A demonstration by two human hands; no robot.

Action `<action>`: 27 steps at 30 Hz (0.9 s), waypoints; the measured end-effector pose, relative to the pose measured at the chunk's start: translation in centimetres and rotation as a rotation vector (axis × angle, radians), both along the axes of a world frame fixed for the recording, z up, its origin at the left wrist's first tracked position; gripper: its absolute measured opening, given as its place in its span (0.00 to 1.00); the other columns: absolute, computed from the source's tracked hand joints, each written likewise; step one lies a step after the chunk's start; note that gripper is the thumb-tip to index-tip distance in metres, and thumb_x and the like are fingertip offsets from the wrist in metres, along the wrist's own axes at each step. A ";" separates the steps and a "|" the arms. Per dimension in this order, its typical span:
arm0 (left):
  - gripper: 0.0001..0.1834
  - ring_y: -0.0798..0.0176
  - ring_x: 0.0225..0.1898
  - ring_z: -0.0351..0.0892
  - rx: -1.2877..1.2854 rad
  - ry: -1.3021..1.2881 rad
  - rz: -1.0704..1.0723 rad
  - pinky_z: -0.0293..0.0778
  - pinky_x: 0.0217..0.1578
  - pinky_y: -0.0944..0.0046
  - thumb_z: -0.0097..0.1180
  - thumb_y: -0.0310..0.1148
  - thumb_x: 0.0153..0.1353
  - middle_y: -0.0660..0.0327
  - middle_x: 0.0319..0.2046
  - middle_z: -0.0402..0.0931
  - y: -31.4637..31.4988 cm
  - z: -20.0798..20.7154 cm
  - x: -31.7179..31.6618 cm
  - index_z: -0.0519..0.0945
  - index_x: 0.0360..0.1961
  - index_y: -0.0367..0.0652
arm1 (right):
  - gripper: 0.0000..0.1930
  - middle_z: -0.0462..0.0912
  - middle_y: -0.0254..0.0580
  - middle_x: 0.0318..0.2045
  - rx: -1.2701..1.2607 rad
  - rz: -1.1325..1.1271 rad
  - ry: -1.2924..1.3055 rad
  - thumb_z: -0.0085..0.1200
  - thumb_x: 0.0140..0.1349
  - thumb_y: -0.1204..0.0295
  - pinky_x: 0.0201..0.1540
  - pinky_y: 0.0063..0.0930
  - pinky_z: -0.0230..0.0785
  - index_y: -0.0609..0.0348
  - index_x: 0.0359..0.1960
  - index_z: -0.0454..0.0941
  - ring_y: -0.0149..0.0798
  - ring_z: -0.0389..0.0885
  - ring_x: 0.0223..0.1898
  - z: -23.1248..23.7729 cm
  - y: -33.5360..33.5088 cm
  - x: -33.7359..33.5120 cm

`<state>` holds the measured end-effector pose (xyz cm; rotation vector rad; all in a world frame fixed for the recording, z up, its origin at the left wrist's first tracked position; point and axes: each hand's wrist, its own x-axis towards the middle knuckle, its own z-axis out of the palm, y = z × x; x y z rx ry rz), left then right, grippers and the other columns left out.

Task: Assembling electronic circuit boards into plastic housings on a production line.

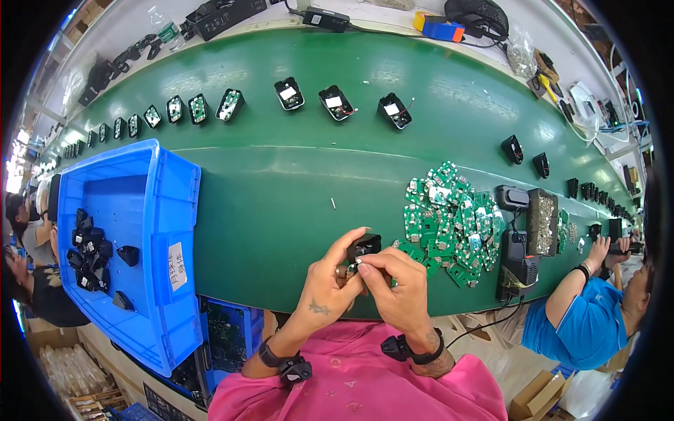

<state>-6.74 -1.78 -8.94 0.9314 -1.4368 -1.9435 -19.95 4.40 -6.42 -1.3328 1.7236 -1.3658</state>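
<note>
Near the table's front edge, my left hand (328,279) is closed around a small black plastic housing (366,243). The fingers of my right hand (399,279) pinch together at the near side of it, on something small and whitish that I cannot make out. Part of a green circuit board seems to show between the hands, mostly hidden by the fingers. Just right of my hands lies a large loose pile of green circuit boards (460,217).
On the left stands a blue bin (151,151) holding several black housings (90,245). Housings with boards (229,104) line the table's far side, some with white pads (335,103). Beyond the pile sit a tray of small parts (543,223) and a black device (518,265). A co-worker (583,309) works at right.
</note>
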 end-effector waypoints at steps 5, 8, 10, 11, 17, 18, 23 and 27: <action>0.32 0.72 0.38 0.77 0.052 0.152 0.092 0.77 0.33 0.72 0.54 0.18 0.63 0.55 0.51 0.75 0.0 0.5 -0.2 0.63 0.68 0.38 | 0.03 0.81 0.41 0.26 -0.084 -0.042 0.014 0.60 0.60 0.80 0.26 0.27 0.69 0.64 0.35 0.82 0.34 0.78 0.24 -0.9 0.9 0.4; 0.32 0.70 0.42 0.78 0.027 0.189 0.114 0.80 0.35 0.70 0.53 0.16 0.62 0.53 0.54 0.73 0.3 0.8 0.0 0.63 0.68 0.37 | 0.03 0.81 0.41 0.26 -0.191 -0.102 0.107 0.60 0.60 0.80 0.27 0.29 0.70 0.63 0.35 0.82 0.37 0.79 0.24 -1.0 1.0 0.6; 0.32 0.69 0.43 0.79 -0.023 0.190 0.148 0.82 0.37 0.69 0.53 0.15 0.61 0.53 0.54 0.74 0.4 0.8 0.0 0.63 0.68 0.37 | 0.03 0.82 0.40 0.26 -0.247 -0.153 0.184 0.60 0.59 0.80 0.27 0.30 0.70 0.62 0.34 0.82 0.38 0.79 0.24 -0.6 0.9 0.5; 0.33 0.68 0.44 0.80 -0.077 0.191 0.183 0.83 0.38 0.69 0.53 0.15 0.60 0.53 0.54 0.74 0.5 0.8 0.1 0.63 0.67 0.37 | 0.02 0.81 0.40 0.26 -0.210 -0.103 0.209 0.60 0.59 0.80 0.27 0.31 0.70 0.62 0.33 0.81 0.40 0.79 0.24 -0.2 0.8 0.3; 0.32 0.66 0.44 0.82 -0.151 0.166 0.124 0.83 0.41 0.66 0.55 0.14 0.58 0.53 0.51 0.77 -0.1 1.4 0.9 0.68 0.65 0.37 | 0.03 0.78 0.41 0.24 -0.103 0.151 0.225 0.60 0.56 0.80 0.25 0.34 0.70 0.62 0.30 0.79 0.43 0.79 0.24 1.0 0.2 -1.4; 0.32 0.66 0.44 0.82 -0.147 0.164 0.126 0.83 0.41 0.66 0.55 0.14 0.58 0.53 0.51 0.77 -0.2 1.4 1.2 0.68 0.65 0.37 | 0.03 0.77 0.42 0.23 -0.089 0.193 0.231 0.60 0.55 0.81 0.25 0.34 0.69 0.62 0.29 0.78 0.43 0.78 0.23 1.2 0.1 -1.7; 0.31 0.62 0.44 0.83 -0.317 0.052 0.020 0.83 0.43 0.65 0.56 0.12 0.56 0.50 0.52 0.77 -0.3 1.6 1.5 0.69 0.63 0.33 | 0.04 0.77 0.40 0.22 -0.094 0.258 0.261 0.62 0.52 0.80 0.23 0.31 0.66 0.61 0.27 0.78 0.40 0.77 0.21 1.6 -0.2 -2.6; 0.30 0.63 0.41 0.85 -0.434 -0.016 -0.006 0.84 0.40 0.66 0.57 0.12 0.53 0.51 0.48 0.80 -0.7 2.5 1.5 0.73 0.60 0.35 | 0.05 0.77 0.40 0.21 -0.065 0.281 0.264 0.62 0.51 0.80 0.22 0.33 0.65 0.60 0.27 0.78 0.42 0.77 0.21 1.6 -0.2 -2.7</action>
